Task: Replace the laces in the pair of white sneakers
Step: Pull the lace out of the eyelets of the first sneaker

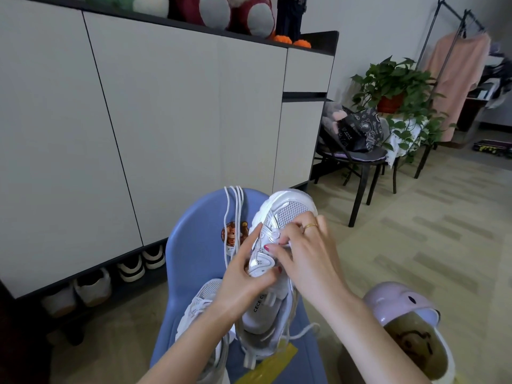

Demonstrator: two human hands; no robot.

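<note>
A tall white cabinet is seen filling the left of the view, with plush toys lined along its top and several shoes tucked into the gap beneath. To the right, a potted plant and a patterned bag on a dark chair are set against the far wall, and a pink garment is hung on a rack. In the foreground a blue chair is occupied by the pair: one white sneaker is propped toe-up against the backrest, and the second sneaker is laid beside it on the seat, partly hidden by the forearm. Loose white laces are draped over the backrest. The upper sneaker's side is gripped by the left hand, thumb curled across the tongue; at the eyelets, something small is pinched by the right hand, though what exactly cannot be told. A gold ring is worn there.
</note>
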